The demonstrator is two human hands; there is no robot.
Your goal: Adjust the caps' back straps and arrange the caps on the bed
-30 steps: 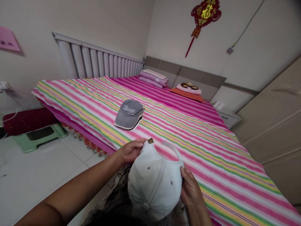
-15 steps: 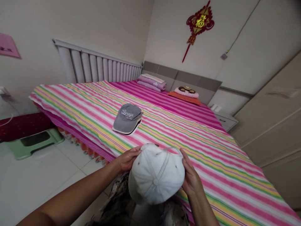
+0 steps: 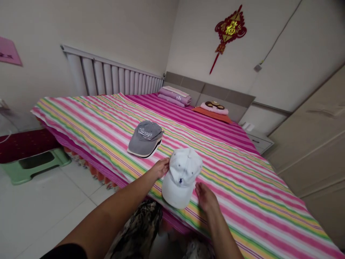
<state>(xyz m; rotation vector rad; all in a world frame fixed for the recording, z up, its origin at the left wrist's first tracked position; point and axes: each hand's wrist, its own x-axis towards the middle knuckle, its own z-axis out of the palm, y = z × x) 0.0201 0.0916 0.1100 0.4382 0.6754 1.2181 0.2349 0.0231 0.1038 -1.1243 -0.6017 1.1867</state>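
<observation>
A white baseball cap [image 3: 185, 167] with a small dark emblem rests on the striped bedspread near the bed's front edge, its brim towards me. My left hand [image 3: 161, 167] is at the left side of the crown, fingertips against it and partly hidden by its edge. On the other side, my right hand [image 3: 206, 197] is beside the brim with its fingers stretched out, holding nothing. A grey cap [image 3: 147, 136] with white "Always" lettering lies further back and to the left, a pale and dark edge showing under its brim.
The bed [image 3: 237, 180] fills the middle of the view. Folded purple bedding [image 3: 175, 96] and a pink bundle [image 3: 214, 107] on orange cloth lie by the headboard. A green stool [image 3: 35, 167] stands on the floor at left, and a wardrobe [image 3: 318, 144] at right.
The white cap has moved forward from above my lap onto the bed and turned, so its front and brim now face me. My right hand has come off it.
</observation>
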